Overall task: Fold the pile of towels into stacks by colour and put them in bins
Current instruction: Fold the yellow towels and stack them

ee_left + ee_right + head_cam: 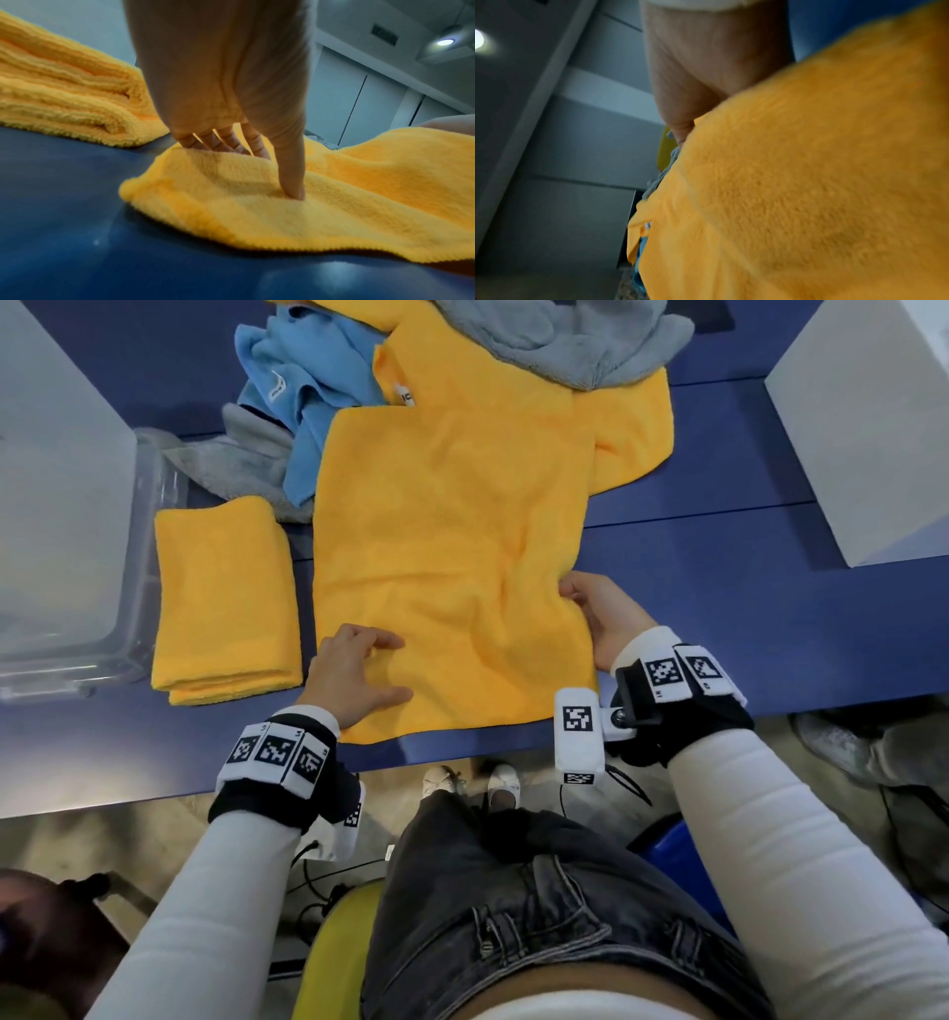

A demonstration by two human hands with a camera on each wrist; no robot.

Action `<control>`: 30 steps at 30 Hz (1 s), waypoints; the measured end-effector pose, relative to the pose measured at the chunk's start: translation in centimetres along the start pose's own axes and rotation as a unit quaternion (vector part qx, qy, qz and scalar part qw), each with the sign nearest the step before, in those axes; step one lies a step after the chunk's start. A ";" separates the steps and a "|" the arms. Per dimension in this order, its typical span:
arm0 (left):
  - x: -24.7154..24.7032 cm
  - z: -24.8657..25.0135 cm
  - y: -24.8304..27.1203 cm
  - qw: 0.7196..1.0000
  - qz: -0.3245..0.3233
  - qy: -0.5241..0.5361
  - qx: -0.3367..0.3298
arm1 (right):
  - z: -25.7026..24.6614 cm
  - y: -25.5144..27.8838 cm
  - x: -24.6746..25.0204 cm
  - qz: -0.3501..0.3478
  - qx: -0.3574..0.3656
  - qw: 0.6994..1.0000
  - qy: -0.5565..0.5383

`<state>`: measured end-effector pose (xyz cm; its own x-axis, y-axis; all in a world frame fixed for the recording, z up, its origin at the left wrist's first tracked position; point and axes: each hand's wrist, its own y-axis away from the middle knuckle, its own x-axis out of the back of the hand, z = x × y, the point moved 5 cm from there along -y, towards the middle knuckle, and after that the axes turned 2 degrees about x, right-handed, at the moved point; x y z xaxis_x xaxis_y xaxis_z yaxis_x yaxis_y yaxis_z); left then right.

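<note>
Two hands on one towel: the left hand (354, 675) lies flat on the yellow towel (452, 557) near its corner at 7 o'clock, fingers spread and pressing the cloth to the blue table (719, 608), thumb (290, 178) dug into the pile; the right hand (601, 613) curls round the towel's edge at 4 o'clock, cloth bunched against the palm. Towel: spread in front of the person, still rumpled, its near hem at the table's lip, its far part overlapping a second yellow towel (631, 418). Risk, as I judge it: lifting the right edge over may drag that second towel along, since the two overlap, and skew the fold; too light a press on the left would let the whole cloth slide. At 9 o'clock, one folded yellow towel (226, 598), just beside a clear bin (154, 505), apart from the working cloth but near enough to be nudged. At 12 o'clock, unsorted blue towel (303, 392) and grey towel (570, 341); a hasty pull could tumble them onto the fold.
</note>
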<state>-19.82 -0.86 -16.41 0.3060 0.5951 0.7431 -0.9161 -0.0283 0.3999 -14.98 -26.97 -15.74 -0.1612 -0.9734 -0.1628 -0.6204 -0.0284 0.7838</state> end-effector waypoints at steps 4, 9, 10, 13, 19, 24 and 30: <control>0.0 0.0 0.0 1.000 -0.004 -0.004 0.000 | 0.6 1.1 -0.2 -0.077 -0.016 0.997 0.018; -0.1 0.1 -0.3 1.000 -0.012 -0.021 0.010 | -1.0 0.6 1.3 0.098 0.167 0.965 0.176; -0.1 0.1 -0.3 1.000 -0.012 -0.023 0.011 | -1.7 0.8 1.6 0.149 0.235 0.930 0.240; -0.3 0.0 -0.4 0.999 -0.014 -0.033 0.012 | -3.0 2.3 1.7 0.271 0.355 0.763 0.467; -0.2 -0.1 -0.6 0.999 -0.019 -0.046 0.016 | -1.2 1.0 -0.8 0.121 0.370 0.642 0.661; -0.3 -0.1 -0.7 0.998 -0.021 -0.049 0.019 | -0.4 0.9 0.1 0.030 0.356 0.813 0.460; -0.2 0.1 -0.8 0.998 -0.024 -0.056 0.015 | 0.6 1.1 -0.8 0.071 0.290 0.775 0.557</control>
<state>-19.15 -1.02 -16.76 0.3787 0.5030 0.7769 -0.8916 -0.0267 0.4519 -16.00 -26.13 -15.11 0.3029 -0.5587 0.7721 -0.9498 -0.1099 0.2930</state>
